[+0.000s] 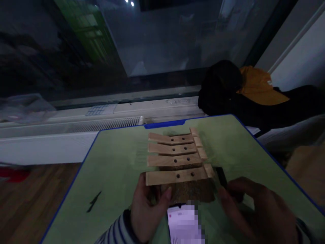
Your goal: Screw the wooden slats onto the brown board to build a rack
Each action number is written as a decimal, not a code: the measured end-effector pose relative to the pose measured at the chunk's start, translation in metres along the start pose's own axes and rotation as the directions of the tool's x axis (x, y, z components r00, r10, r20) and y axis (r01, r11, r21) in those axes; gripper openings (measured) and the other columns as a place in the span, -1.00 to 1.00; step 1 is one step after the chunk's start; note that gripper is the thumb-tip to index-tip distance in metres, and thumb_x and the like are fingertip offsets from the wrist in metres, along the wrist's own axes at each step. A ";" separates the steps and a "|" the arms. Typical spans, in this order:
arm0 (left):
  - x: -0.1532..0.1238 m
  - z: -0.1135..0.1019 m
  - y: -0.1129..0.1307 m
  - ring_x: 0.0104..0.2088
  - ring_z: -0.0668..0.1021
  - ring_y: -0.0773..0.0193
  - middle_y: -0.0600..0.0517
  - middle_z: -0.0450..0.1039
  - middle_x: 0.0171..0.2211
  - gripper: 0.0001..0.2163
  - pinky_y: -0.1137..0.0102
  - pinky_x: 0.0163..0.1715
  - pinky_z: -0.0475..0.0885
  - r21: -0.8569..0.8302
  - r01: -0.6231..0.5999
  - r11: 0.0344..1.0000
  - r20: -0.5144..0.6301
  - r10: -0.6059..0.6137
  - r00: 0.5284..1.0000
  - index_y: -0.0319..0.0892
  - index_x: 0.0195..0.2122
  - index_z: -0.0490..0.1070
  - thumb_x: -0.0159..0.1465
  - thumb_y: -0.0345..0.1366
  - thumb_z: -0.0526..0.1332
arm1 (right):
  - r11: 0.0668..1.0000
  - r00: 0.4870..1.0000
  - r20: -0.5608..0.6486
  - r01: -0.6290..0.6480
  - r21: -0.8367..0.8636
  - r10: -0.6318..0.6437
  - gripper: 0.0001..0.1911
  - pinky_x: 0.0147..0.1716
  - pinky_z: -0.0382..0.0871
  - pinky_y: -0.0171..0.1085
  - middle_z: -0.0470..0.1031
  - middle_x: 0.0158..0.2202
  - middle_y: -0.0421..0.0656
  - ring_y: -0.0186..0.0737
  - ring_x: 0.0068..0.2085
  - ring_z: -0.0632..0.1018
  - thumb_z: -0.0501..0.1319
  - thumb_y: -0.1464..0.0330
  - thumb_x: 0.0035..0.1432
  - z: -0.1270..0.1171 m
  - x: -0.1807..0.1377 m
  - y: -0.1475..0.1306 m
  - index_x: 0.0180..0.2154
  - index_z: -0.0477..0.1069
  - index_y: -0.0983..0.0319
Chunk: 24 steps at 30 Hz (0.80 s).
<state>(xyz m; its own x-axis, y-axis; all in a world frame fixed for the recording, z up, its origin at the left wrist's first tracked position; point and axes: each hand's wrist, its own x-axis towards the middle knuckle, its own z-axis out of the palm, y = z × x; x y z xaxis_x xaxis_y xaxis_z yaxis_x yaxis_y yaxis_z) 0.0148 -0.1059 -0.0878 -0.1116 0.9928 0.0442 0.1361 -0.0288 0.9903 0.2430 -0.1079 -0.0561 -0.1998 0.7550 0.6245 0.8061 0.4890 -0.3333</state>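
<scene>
A dark window fills the upper field of view, with a pale sill and a vent grille (106,124) running beneath it; to the right of the window lies a heap of dark clothing (254,98) with an orange cap (256,88) on top. Below the sill stands a green tabletop (114,169) edged in blue, with wood flooring visible to its left. Near the centre of the tabletop is a wooden slat assembly (175,157): four pale slats, each drilled with two holes, laid in parallel and tied to a cross piece at their right ends. Its near edge overhangs a brown cork-like block (190,193). The left hand (148,210), in a striped sleeve, rests at the near left end of the nearest slat, thumb against the block; its grip is loose and partly open, and whether it actually pinches the slat cannot be told. The right hand (256,210) is curled at the near right corner, fingers by a small dark object (221,177); its grip state cannot be told owing to blur. A phone (185,223) lies just before the block, and a dark mark or tool (93,201) lies well to the left. Risk: because the assembly overhangs the block, uneven pressure from either hand could tip it or shift the slats out of line.
</scene>
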 end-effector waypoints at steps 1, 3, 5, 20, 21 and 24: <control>0.001 0.001 0.000 -0.26 0.56 0.28 0.03 0.49 -0.28 -0.74 0.42 -0.25 0.48 -0.009 -0.006 1.000 0.004 0.006 1.000 -0.14 -0.19 0.24 0.09 -0.41 0.23 | 1.000 0.999 -0.007 0.031 0.001 -0.031 -0.88 -0.68 0.31 -0.33 0.35 -0.61 -0.32 -0.35 -0.67 0.42 0.14 0.38 0.14 0.000 0.000 0.002 -0.28 0.18 0.15; 0.004 0.004 0.000 -0.38 0.52 0.31 0.07 0.43 -0.40 -0.79 0.45 -0.36 0.45 -0.023 -0.004 1.000 0.003 0.005 1.000 -0.15 -0.24 0.23 0.08 -0.40 0.19 | 0.995 0.995 -0.042 0.093 -0.022 -0.094 -0.93 -0.68 0.30 -0.32 0.35 -0.60 -0.30 -0.34 -0.67 0.42 0.12 0.38 0.17 0.000 0.000 0.006 -0.29 0.21 0.16; 0.006 0.006 -0.001 -0.33 0.51 0.31 0.05 0.41 -0.36 -0.79 0.44 -0.29 0.42 -0.014 -0.033 0.999 -0.022 0.033 0.999 -0.15 -0.27 0.22 0.05 -0.44 0.14 | 0.983 0.987 -0.081 0.129 -0.130 -0.141 -0.93 -0.66 0.31 -0.31 0.38 -0.58 -0.26 -0.32 -0.65 0.44 0.12 0.33 0.18 0.000 0.000 0.010 -0.29 0.25 0.18; -0.029 -0.048 -0.004 -0.53 0.42 0.38 0.13 0.34 -0.54 -0.88 0.46 -0.52 0.36 0.469 0.003 0.883 0.014 -0.012 1.000 -0.25 -0.36 0.36 0.21 -0.29 0.21 | 0.840 0.838 -0.063 0.539 -0.066 -0.543 -0.67 -0.58 0.43 -0.38 0.55 -0.49 -0.16 -0.30 -0.54 0.57 -0.10 0.29 0.30 0.003 0.021 -0.016 -0.31 0.39 0.23; -0.035 -0.060 -0.003 -0.42 0.48 0.35 0.05 0.42 -0.36 -0.85 0.38 -0.41 0.44 0.517 0.007 0.856 0.033 -0.028 0.999 -0.26 -0.26 0.38 0.27 -0.26 0.16 | 0.808 0.807 -0.046 0.588 -0.045 -0.589 -0.64 -0.56 0.44 -0.37 0.56 -0.48 -0.15 -0.29 -0.51 0.58 -0.13 0.31 0.31 0.004 0.023 -0.025 -0.32 0.40 0.23; -0.047 -0.102 0.000 -0.19 0.50 0.22 -0.07 0.39 -0.08 -0.77 0.22 -0.21 0.46 0.633 0.044 0.773 0.019 -0.073 0.997 -0.21 -0.06 0.34 0.30 -0.25 0.13 | 0.762 0.751 0.133 0.643 0.078 -0.647 -0.61 -0.47 0.48 -0.27 0.58 -0.36 -0.09 -0.21 -0.40 0.60 -0.16 0.35 0.30 0.011 0.027 -0.057 -0.26 0.43 0.25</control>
<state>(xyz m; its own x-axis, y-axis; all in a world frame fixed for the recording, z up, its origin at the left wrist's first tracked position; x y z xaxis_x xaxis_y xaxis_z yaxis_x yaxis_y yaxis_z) -0.0802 -0.1640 -0.0765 -0.1023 0.9943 -0.0306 0.7237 0.0955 0.6835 0.1855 -0.1108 -0.0277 -0.7459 0.3085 0.5903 0.4420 0.8923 0.0923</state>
